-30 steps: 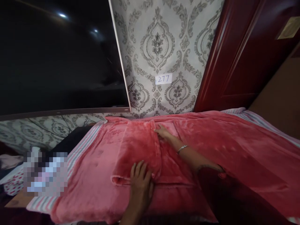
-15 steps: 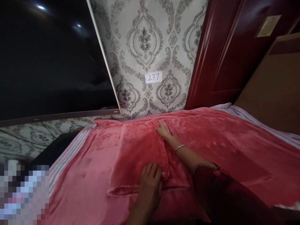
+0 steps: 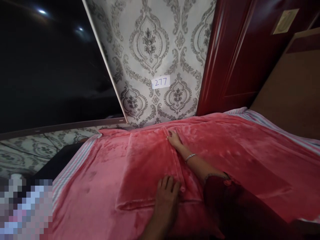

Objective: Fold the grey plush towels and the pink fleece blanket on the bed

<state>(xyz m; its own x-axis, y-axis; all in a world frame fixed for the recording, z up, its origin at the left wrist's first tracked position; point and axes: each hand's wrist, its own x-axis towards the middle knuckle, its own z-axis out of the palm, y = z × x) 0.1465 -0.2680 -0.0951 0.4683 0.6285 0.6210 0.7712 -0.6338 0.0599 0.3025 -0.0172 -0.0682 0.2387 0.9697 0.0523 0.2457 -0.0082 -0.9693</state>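
Note:
A red plush blanket (image 3: 147,166) lies partly folded, its folded panel on top of a wider pink-red spread of the same soft look. Near the front of that panel rests my left hand (image 3: 166,196), fingers slightly apart on the fabric beside the panel's loose right edge. Farther back, my right hand (image 3: 174,138), with a silver bracelet on the wrist, pinches at the far end of this edge. The tips of its fingers are partly lost in the plush.
A large dark screen (image 3: 55,66) stands at the back left, beside patterned wallpaper with a paper label (image 3: 160,82) reading 277. Dark red wooden panelling (image 3: 225,60) and a brown board (image 3: 290,83) border the right. Striped cloth (image 3: 77,163) shows along the left side.
My left hand has slid a little to the right, and the near end of the loose blanket edge has shifted right too. My right hand stays at nearly the same spot.

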